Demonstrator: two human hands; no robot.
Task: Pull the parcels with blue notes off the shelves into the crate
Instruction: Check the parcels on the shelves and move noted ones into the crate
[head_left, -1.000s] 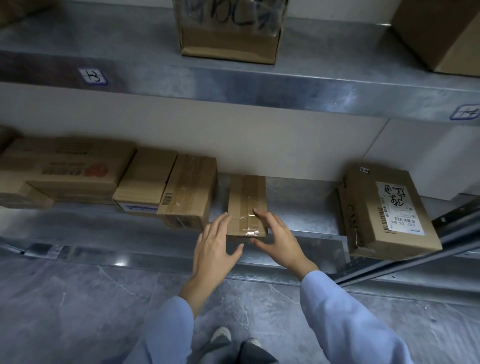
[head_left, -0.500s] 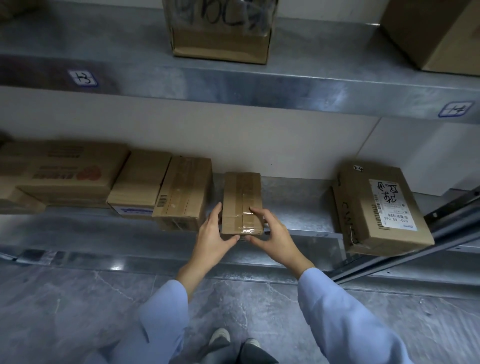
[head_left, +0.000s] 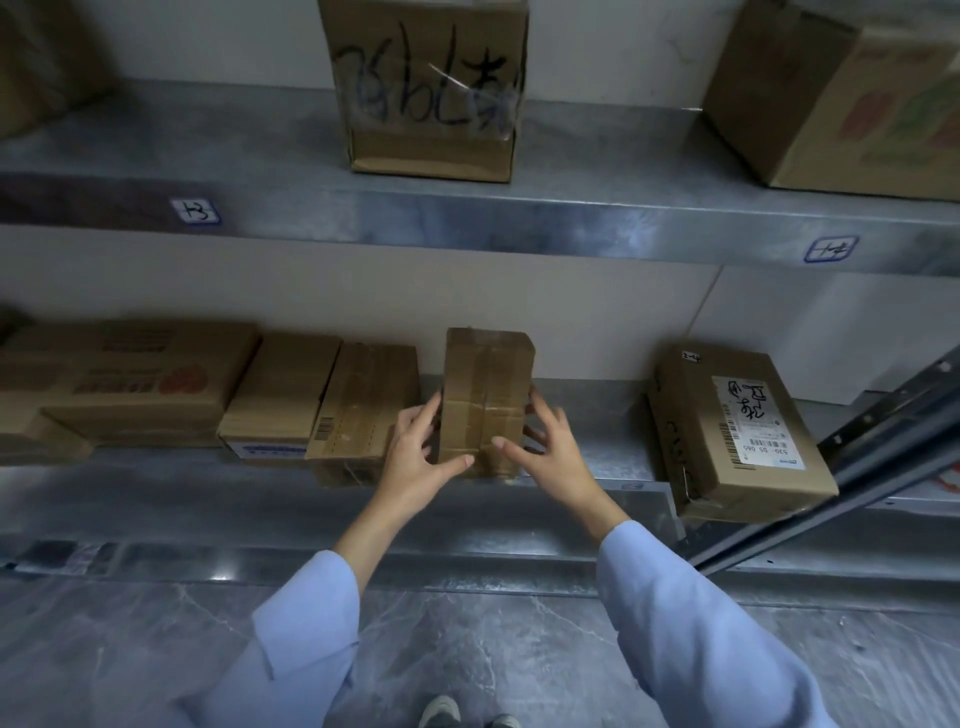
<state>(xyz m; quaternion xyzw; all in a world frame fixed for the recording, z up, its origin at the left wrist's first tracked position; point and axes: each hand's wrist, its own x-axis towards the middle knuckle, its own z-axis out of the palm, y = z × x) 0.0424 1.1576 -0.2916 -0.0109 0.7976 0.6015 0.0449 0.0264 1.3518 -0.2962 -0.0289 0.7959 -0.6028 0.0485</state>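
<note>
Gripping one taped parcel (head_left: 485, 384) with two hands, left hand (head_left: 415, 457) on its left side, right hand (head_left: 550, 457) on its right, at the near edge of the lower shelf (head_left: 597, 415); three boxes (head_left: 283, 395) to the left, one labelled box (head_left: 737, 431) right.

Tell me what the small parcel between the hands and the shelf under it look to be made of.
Small parcel: brown cardboard, matte, bound with clear glossy tape; the strips catch light and wrinkle near the lower end. Lower shelf: sheet metal, probably galvanised steel; grey, dully reflective, with a mottled sheen and bright glints on its front lip.
</note>
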